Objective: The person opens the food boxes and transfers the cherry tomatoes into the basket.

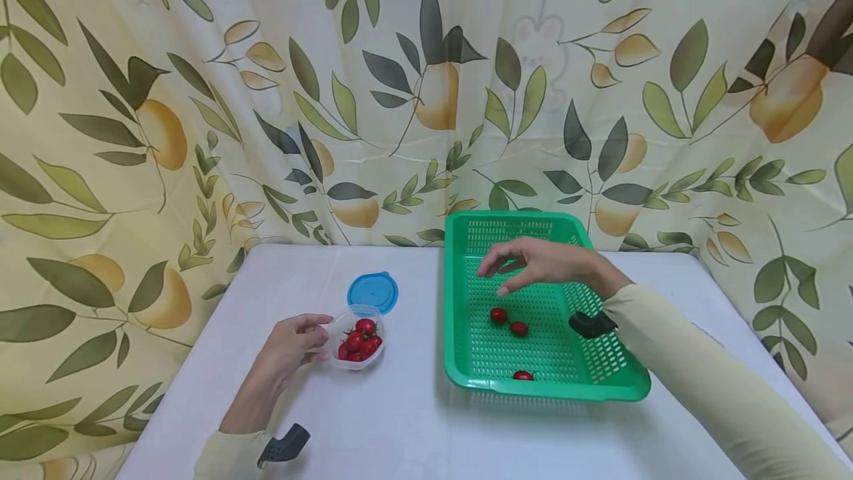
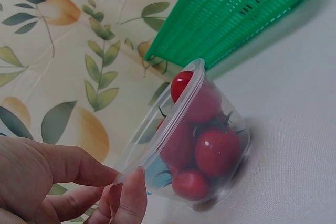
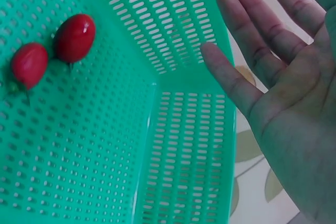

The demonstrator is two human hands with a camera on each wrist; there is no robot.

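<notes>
A clear plastic tub (image 1: 356, 364) of cherry tomatoes (image 2: 217, 151), some with green stems, stands on the table at the left. My left hand (image 1: 291, 349) pinches its rim between thumb and fingers, as the left wrist view shows up close. Over the green basket (image 1: 456, 332) hovers my right hand (image 1: 533, 264), fingers spread and loosely bent, holding nothing. Two cherry tomatoes (image 3: 74, 38) lie close together on the basket's perforated floor. Another cherry tomato (image 1: 523, 375) is by the near wall, partly hidden behind the rim.
Just behind the tub, a round blue lid (image 1: 372, 292) lies flat on the white table (image 1: 413, 421). A curtain (image 1: 266, 117) with a fruit and leaf print hangs along the table's back edge. The basket's walls rise around the tomatoes inside.
</notes>
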